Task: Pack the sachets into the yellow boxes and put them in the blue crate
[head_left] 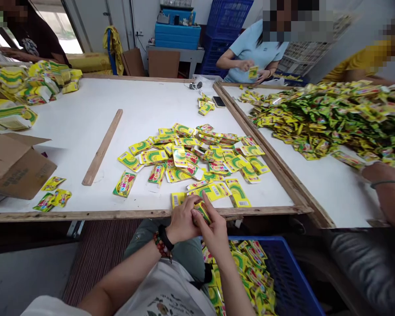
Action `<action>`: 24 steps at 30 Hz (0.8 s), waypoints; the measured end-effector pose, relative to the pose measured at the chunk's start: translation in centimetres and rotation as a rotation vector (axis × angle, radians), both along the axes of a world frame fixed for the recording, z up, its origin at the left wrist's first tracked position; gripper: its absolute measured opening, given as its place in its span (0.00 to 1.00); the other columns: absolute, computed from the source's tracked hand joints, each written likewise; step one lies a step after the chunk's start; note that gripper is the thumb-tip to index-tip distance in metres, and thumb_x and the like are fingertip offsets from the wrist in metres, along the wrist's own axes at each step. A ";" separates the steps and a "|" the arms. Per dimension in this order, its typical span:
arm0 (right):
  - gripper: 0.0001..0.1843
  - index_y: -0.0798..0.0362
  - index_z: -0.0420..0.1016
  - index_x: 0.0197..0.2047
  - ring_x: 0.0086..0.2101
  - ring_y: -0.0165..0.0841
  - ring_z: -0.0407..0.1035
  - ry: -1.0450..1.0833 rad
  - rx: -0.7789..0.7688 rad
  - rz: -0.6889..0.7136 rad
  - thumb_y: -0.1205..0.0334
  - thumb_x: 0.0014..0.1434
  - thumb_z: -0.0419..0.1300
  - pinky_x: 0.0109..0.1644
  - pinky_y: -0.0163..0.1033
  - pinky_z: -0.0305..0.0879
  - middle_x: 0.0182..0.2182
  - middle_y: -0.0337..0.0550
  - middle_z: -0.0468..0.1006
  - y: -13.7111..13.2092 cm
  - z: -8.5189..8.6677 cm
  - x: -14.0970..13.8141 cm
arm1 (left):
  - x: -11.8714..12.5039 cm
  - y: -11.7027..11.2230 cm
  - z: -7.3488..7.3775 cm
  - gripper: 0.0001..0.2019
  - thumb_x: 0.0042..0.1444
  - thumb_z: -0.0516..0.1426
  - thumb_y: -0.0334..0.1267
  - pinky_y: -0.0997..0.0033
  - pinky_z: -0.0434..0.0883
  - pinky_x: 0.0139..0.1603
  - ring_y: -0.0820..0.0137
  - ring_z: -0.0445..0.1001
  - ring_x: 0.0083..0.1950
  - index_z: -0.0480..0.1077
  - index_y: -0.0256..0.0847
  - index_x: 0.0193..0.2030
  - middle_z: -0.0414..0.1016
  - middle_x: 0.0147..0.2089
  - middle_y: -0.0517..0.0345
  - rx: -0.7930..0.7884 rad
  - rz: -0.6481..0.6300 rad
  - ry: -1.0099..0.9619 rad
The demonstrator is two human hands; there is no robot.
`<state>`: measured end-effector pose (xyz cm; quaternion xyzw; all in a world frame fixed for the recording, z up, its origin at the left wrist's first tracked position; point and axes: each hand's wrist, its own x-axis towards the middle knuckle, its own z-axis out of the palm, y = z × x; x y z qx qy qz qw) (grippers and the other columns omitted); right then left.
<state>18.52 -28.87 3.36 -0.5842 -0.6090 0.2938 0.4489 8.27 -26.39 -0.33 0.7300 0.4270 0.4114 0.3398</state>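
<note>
Both my hands meet at the near edge of the white table [85,131]. My left hand [183,219] and my right hand [212,230] pinch one small yellow-green packet [203,211] between their fingers. Just beyond them lies a spread of several similar yellow-green packets [197,158] on the table. Below my right forearm a blue crate [289,281] holds many more of these packets.
A wooden stick [102,147] lies left of the packets. A cardboard box [15,164] sits at the left edge. A second table to the right carries a big packet heap [332,118]. Other people work at the far side and right, one arm [388,193] close by. A phone [218,102] lies farther back.
</note>
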 end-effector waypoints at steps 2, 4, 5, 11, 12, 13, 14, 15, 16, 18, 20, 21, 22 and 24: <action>0.24 0.51 0.69 0.60 0.48 0.41 0.75 0.009 0.001 -0.033 0.57 0.61 0.57 0.51 0.46 0.71 0.51 0.48 0.78 -0.2 -0.1 -0.3 | 0.2 -0.2 0.1 0.32 0.44 0.62 0.35 0.53 0.71 0.55 0.56 0.70 0.56 0.57 0.41 0.57 0.69 0.54 0.47 0.001 -0.002 -0.005; 0.21 0.51 0.72 0.57 0.46 0.41 0.76 -0.022 0.026 -0.024 0.56 0.63 0.55 0.49 0.44 0.72 0.50 0.48 0.79 -0.6 0.3 0.0 | -0.4 -0.1 0.4 0.35 0.43 0.64 0.38 0.53 0.70 0.57 0.56 0.69 0.57 0.57 0.41 0.58 0.68 0.55 0.46 0.033 -0.038 0.003; 0.21 0.52 0.74 0.56 0.45 0.41 0.76 -0.059 0.029 -0.033 0.55 0.63 0.54 0.48 0.43 0.72 0.49 0.49 0.80 -1.1 0.6 0.7 | -1.1 0.0 0.7 0.37 0.42 0.65 0.41 0.52 0.68 0.59 0.56 0.68 0.58 0.56 0.41 0.59 0.67 0.57 0.46 0.061 -0.064 0.031; 0.30 0.54 0.81 0.48 0.21 0.50 0.76 -0.727 -0.428 -0.192 0.40 0.55 0.53 0.19 0.45 0.67 0.23 0.54 0.82 -5.6 1.1 11.4 | -11.4 2.9 2.0 0.36 0.52 0.61 0.50 0.39 0.58 0.61 0.44 0.56 0.64 0.53 0.35 0.63 0.57 0.64 0.34 0.037 0.686 0.549; 0.31 0.53 0.80 0.49 0.20 0.50 0.76 -0.751 -0.454 -0.183 0.39 0.54 0.54 0.19 0.45 0.67 0.24 0.54 0.83 -5.8 0.8 12.6 | -13.3 3.5 2.1 0.36 0.52 0.61 0.49 0.39 0.60 0.58 0.43 0.57 0.63 0.53 0.32 0.62 0.56 0.64 0.31 -0.059 0.791 0.670; 0.32 0.53 0.79 0.50 0.20 0.48 0.76 -0.737 -0.456 -0.163 0.38 0.53 0.55 0.19 0.45 0.68 0.26 0.53 0.83 -5.8 0.5 13.1 | -15.0 4.0 2.2 0.35 0.52 0.61 0.47 0.41 0.63 0.56 0.42 0.60 0.61 0.54 0.30 0.61 0.58 0.62 0.30 -0.153 0.834 0.772; 0.32 0.53 0.79 0.51 0.21 0.47 0.77 -0.677 -0.420 -0.134 0.38 0.53 0.56 0.21 0.44 0.70 0.30 0.53 0.84 -5.4 0.2 12.9 | -16.3 4.3 2.2 0.33 0.53 0.61 0.45 0.43 0.65 0.54 0.43 0.62 0.58 0.56 0.28 0.60 0.61 0.59 0.30 -0.235 0.827 0.854; 0.32 0.53 0.78 0.52 0.25 0.46 0.78 -0.586 -0.361 -0.100 0.39 0.54 0.56 0.25 0.44 0.73 0.35 0.53 0.84 -4.9 0.0 12.0 | -17.2 4.6 2.3 0.29 0.53 0.60 0.42 0.46 0.67 0.52 0.45 0.65 0.56 0.59 0.28 0.57 0.64 0.56 0.32 -0.293 0.798 0.908; 0.30 0.53 0.79 0.51 0.29 0.46 0.79 -0.487 -0.296 -0.060 0.40 0.55 0.56 0.29 0.43 0.75 0.40 0.52 0.83 -4.3 -0.1 10.5 | -17.8 4.8 2.4 0.25 0.53 0.59 0.40 0.48 0.68 0.51 0.47 0.67 0.54 0.61 0.28 0.54 0.66 0.52 0.35 -0.323 0.769 0.933; 0.26 0.53 0.79 0.50 0.41 0.47 0.78 -0.294 -0.187 0.023 0.44 0.57 0.57 0.40 0.44 0.76 0.46 0.51 0.81 -2.7 0.1 6.5 | -17.9 4.7 2.8 0.20 0.51 0.59 0.37 0.51 0.68 0.51 0.50 0.69 0.52 0.63 0.30 0.49 0.68 0.48 0.39 -0.309 0.748 0.900; 0.22 0.52 0.79 0.49 0.46 0.46 0.76 -0.110 -0.147 0.123 0.48 0.58 0.58 0.49 0.48 0.73 0.47 0.52 0.80 -1.2 0.7 2.4 | -16.7 3.9 3.3 0.21 0.48 0.60 0.35 0.54 0.69 0.50 0.53 0.69 0.51 0.61 0.33 0.48 0.68 0.46 0.43 -0.240 0.770 0.752; 0.21 0.52 0.79 0.50 0.48 0.46 0.75 -0.022 -0.154 0.175 0.49 0.59 0.58 0.52 0.50 0.71 0.48 0.51 0.79 -0.6 1.0 0.6 | -15.7 3.3 3.6 0.22 0.47 0.61 0.34 0.56 0.70 0.48 0.56 0.71 0.49 0.59 0.35 0.49 0.68 0.44 0.47 -0.213 0.764 0.637; 0.21 0.51 0.78 0.51 0.49 0.45 0.74 0.066 -0.167 0.221 0.50 0.60 0.58 0.55 0.52 0.68 0.49 0.51 0.79 -0.1 1.4 -0.9 | -14.5 2.7 3.8 0.23 0.47 0.60 0.34 0.60 0.72 0.44 0.59 0.72 0.45 0.57 0.37 0.49 0.69 0.42 0.51 -0.203 0.732 0.510; 0.22 0.50 0.76 0.54 0.52 0.44 0.72 0.240 -0.188 0.290 0.49 0.62 0.55 0.59 0.53 0.64 0.52 0.48 0.77 0.7 2.2 -3.0 | -11.7 1.1 4.1 0.24 0.49 0.59 0.36 0.67 0.71 0.34 0.65 0.73 0.35 0.54 0.41 0.50 0.69 0.35 0.60 -0.229 0.582 0.274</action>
